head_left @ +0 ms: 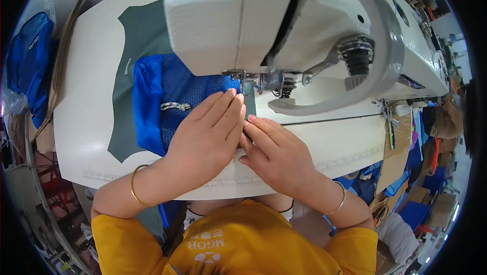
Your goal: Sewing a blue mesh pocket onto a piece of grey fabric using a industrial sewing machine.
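Observation:
A blue mesh drawstring bag (185, 90) with a speckled cord (175, 106) lies on a dark green fabric panel (124, 128) under the sewing machine head (223, 26). My left hand (210, 128) rests flat on the bag's right part, its fingers stretched toward the presser foot (242, 80). Just right of it, my right hand (279, 151) lies over the fabric's right edge with fingers extended and the thumb near the left hand. Parts of the bag and panel are hidden beneath both hands and the machine head.
The white sewing table (86, 123) has a printed ruler strip (350, 153) along its near edge. A curved clear guard (393, 57) arches over the right side of the needle area. Another blue bag (30, 62) hangs at the left; small tools (390, 123) hang at the right.

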A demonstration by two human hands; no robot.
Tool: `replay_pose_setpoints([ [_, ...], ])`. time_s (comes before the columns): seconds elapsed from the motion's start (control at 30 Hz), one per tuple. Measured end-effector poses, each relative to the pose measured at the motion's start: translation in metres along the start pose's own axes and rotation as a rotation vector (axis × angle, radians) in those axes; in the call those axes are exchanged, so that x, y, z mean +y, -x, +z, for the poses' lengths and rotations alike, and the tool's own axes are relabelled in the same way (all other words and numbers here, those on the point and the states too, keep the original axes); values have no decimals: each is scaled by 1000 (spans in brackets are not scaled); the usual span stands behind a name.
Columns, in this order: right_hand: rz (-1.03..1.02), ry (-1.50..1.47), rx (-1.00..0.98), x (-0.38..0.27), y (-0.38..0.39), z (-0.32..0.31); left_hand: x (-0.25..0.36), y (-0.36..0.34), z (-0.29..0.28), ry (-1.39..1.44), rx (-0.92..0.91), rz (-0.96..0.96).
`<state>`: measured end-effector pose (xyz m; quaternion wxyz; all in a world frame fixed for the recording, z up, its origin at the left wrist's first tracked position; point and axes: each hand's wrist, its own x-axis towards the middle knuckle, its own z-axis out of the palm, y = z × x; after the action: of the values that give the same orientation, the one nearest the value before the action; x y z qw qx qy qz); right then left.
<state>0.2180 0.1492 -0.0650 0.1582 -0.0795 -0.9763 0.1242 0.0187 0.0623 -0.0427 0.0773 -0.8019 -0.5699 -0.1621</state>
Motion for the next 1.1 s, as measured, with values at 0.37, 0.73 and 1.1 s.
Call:
replay_pose_setpoints([
  [0.37,-3,-39,6,3,-6,-2,-9,11,16,109,77,-50],
  [0.73,7,-20,16,17,-18,-4,-22,-2,20,106,85,-69],
  [1.1,71,-64,103,25,-31,5,-36,5,20,30,246,55],
])
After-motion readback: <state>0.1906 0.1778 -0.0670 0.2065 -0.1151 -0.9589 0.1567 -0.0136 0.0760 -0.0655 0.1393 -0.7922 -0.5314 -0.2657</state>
